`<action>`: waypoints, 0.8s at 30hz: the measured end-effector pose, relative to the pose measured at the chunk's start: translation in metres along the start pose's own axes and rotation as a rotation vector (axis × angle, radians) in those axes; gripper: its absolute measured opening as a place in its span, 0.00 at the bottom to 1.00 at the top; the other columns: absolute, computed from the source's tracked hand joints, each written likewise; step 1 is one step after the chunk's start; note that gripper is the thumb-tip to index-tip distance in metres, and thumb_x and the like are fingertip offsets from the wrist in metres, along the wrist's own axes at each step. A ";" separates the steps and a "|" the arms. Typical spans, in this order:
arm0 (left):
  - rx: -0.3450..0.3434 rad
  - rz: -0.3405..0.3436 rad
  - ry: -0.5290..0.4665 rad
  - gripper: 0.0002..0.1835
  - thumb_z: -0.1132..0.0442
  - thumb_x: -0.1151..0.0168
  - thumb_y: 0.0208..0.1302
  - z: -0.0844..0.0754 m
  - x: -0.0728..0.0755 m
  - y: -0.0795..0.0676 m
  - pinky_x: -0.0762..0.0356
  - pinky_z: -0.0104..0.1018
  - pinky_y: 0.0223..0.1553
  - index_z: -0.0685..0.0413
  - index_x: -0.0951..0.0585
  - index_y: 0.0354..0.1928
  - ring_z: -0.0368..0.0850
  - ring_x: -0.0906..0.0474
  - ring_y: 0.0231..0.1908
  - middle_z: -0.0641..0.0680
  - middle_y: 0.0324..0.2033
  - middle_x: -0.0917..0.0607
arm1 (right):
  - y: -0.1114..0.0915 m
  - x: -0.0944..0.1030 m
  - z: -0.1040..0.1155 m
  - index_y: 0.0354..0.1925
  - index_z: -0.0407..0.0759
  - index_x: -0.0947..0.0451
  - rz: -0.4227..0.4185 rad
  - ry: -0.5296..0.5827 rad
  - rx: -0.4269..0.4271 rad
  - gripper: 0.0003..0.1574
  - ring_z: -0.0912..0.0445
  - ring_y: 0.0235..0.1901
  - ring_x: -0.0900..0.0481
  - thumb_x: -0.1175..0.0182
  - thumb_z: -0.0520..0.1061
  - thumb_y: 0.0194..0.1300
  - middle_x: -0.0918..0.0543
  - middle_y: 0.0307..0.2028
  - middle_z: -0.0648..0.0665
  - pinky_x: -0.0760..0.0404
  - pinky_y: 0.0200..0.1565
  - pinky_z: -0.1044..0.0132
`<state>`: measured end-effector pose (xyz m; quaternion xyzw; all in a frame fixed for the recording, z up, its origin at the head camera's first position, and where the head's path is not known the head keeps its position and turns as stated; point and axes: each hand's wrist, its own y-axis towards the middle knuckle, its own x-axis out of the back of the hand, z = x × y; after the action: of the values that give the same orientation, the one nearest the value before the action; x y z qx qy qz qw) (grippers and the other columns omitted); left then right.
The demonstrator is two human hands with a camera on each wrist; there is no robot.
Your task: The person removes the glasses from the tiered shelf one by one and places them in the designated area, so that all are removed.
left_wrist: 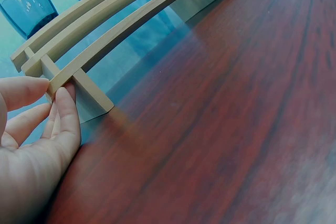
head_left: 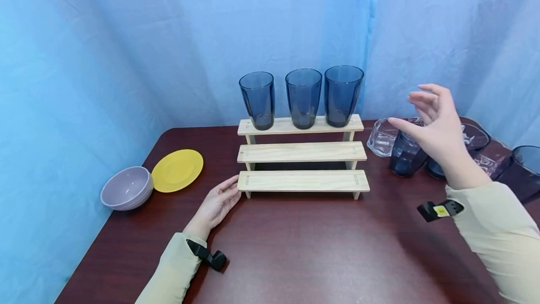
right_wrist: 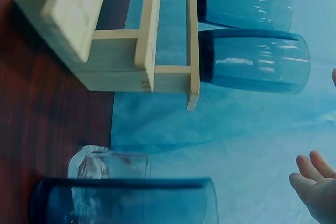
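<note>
A pale wooden stand (head_left: 303, 181) with three stepped boards stands upright at the centre of the head view, its lowest board nearest the bottom of the frame. The left hand (head_left: 219, 203) pinches the left end of that lowest board between thumb and fingers. On the top board, in the upper middle, three translucent blue tumblers stand upright in a row, each flaring towards the rim: a left tumbler (head_left: 258, 102), a middle tumbler (head_left: 303, 100) and a right tumbler (head_left: 343, 97), the last two closer together. At the right, the right hand (head_left: 438, 128) hangs above a dark blue glass (head_left: 405, 156) on the table.
</note>
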<state>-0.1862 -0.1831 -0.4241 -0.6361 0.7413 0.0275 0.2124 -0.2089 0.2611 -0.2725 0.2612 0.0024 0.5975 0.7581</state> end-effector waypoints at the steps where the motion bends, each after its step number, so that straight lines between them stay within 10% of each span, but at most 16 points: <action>1: 0.000 0.000 0.001 0.30 0.76 0.57 0.69 0.000 0.000 0.000 0.26 0.24 0.48 0.63 0.47 0.72 0.33 0.23 0.43 0.52 0.53 0.29 | 0.003 -0.003 0.002 0.66 0.55 0.45 0.013 -0.012 -0.007 0.47 0.62 0.60 0.33 0.32 0.38 0.55 0.32 0.52 0.60 0.38 0.63 0.77; 12: 0.011 0.000 -0.021 0.30 0.77 0.59 0.69 0.000 -0.001 -0.001 0.25 0.24 0.47 0.63 0.48 0.72 0.33 0.23 0.42 0.48 0.50 0.27 | 0.042 -0.043 0.016 0.72 0.60 0.60 0.177 -0.032 -0.104 0.58 0.43 0.68 0.41 0.33 0.53 0.56 0.43 0.68 0.36 0.44 0.69 0.52; 24: 0.005 -0.005 -0.015 0.29 0.77 0.59 0.69 0.001 -0.001 0.000 0.26 0.24 0.48 0.63 0.46 0.72 0.33 0.23 0.43 0.50 0.52 0.28 | 0.059 -0.074 0.013 0.74 0.61 0.67 0.248 -0.088 -0.112 0.66 0.39 0.69 0.46 0.31 0.56 0.53 0.51 0.72 0.34 0.38 0.63 0.39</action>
<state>-0.1855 -0.1822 -0.4243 -0.6372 0.7381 0.0300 0.2198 -0.2798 0.1979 -0.2605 0.2426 -0.0965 0.6739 0.6912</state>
